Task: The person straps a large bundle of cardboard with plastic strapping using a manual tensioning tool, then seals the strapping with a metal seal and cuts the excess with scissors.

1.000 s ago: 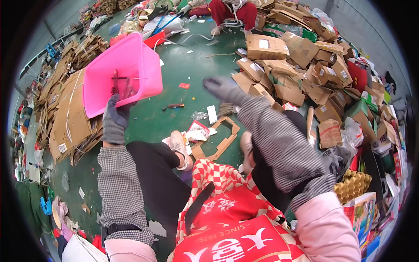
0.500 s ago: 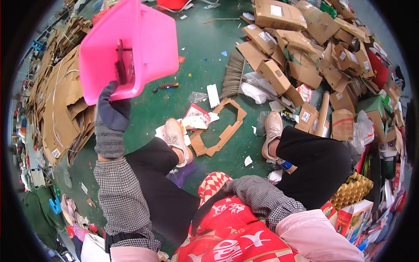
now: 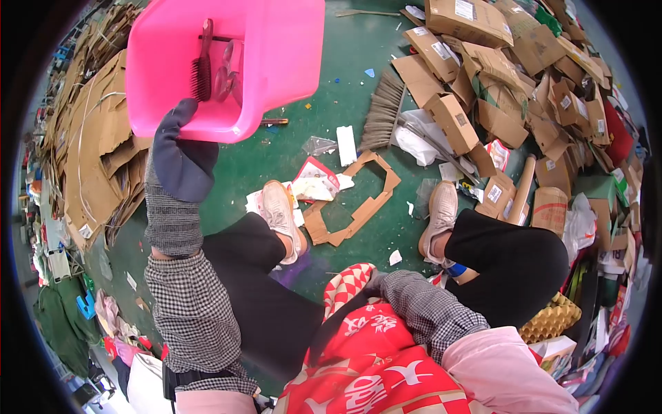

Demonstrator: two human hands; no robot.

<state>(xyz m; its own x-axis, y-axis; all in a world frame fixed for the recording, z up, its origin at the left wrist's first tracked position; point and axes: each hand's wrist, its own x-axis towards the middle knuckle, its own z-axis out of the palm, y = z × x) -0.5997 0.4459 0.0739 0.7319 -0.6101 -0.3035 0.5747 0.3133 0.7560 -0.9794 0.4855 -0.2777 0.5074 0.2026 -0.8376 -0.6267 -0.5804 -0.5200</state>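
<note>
My left hand, in a dark grey glove, is closed on the near rim of a pink plastic bin, which is tilted so its inside faces me. Inside lie a dark hairbrush and a dark reddish object whose kind I cannot make out. At my lap, my right hand is mostly hidden by the sleeve and the red printed apron. A red-and-white checked piece of cloth lies right beside it; I cannot see the fingers.
Flattened cardboard is stacked at left, and cardboard boxes are heaped at right. A broom head lies on the green floor. Between my shoes lie a cardboard frame and paper scraps. A yellow egg tray sits at lower right.
The pink bin has come nearer and slightly right in view, and its inside shows more fully. My left hand moved with it. My right hand stays at the lap.
</note>
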